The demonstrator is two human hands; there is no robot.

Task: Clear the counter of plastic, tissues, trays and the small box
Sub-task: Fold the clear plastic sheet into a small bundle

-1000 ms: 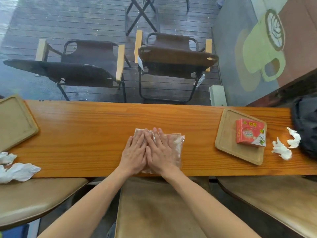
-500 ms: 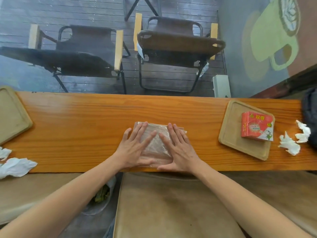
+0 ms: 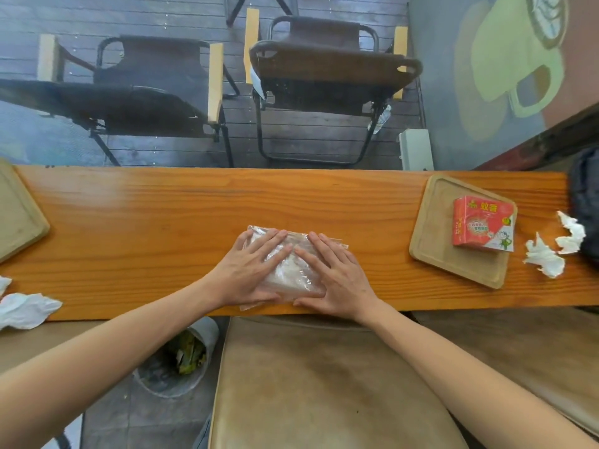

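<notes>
While both palms press flat on clear plastic bag (image 3: pixel 288 264) at tabletop (image 3: pixel 146 222) near edge, fingers stay straight, nothing curled: left hand (image 3: pixel 249 273) on bag's left half, right hand (image 3: pixel 337 277) on right half. Small red box (image 3: pixel 483 223) sits on wooden tray (image 3: pixel 434 228) to my right; crumpled tissues (image 3: pixel 544 257) just beyond tray. Second tray (image 3: pixel 16 215) at far left, more tissues (image 3: pixel 26 309) at left near edge. Bin (image 3: pixel 175 361) on floor below.

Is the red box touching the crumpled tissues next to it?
Apart. The head view shows bare counter between the red box and the tissues; the box sits on the tray.
</notes>
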